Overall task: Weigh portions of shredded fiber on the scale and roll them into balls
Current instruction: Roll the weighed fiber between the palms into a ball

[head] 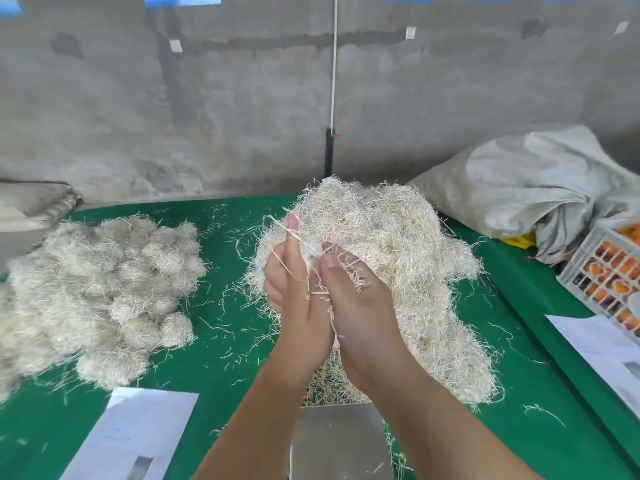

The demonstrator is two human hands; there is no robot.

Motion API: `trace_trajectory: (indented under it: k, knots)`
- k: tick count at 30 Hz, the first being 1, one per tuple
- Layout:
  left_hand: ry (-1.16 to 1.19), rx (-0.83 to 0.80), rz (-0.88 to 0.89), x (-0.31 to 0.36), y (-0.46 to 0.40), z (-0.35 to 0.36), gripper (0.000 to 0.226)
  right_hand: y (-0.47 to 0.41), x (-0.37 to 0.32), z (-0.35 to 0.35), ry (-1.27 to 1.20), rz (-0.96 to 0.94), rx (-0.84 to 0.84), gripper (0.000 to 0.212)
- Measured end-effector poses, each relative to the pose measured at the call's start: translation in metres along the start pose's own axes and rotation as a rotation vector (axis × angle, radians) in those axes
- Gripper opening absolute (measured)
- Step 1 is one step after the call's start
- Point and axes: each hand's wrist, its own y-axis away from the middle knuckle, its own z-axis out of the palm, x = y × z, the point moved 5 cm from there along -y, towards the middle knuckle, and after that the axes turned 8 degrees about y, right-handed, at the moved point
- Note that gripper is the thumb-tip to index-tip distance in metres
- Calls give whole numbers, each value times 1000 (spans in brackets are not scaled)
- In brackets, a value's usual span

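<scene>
Small fiber portion (pixel 313 251) sitting squeezed between both palms, above the scale (pixel 341 441). Left hand (pixel 294 282) and right hand (pixel 360 292) pressing together, fingers curling around the wad, thumbs up, strands poking out. Loose fiber pile (pixel 398 265) lying just behind the hands on green table (pixel 235 341). Finished balls (pixel 104 282) heaping at left. Paper sheets (pixel 138 434) lying near; sack (pixel 540 188) and crate (pixel 609 271) sitting at right.

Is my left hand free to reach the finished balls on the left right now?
Probably not yet: the left hand is pressed against the right hand around a fiber portion. The path to the balls looks unobstructed.
</scene>
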Motion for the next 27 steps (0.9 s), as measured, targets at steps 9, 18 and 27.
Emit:
trace_trajectory:
  k: [9,18,27]
  knots:
    - [725,159,-606,-22,18,10,48,-7,8,-1,125,42,57,49]
    - [629,7,-783,-24,20,-2,60,-9,26,-7,994,-566,130,47]
    - [215,193,-265,-34,11,-11,37,1,40,8,14,205,-149,33]
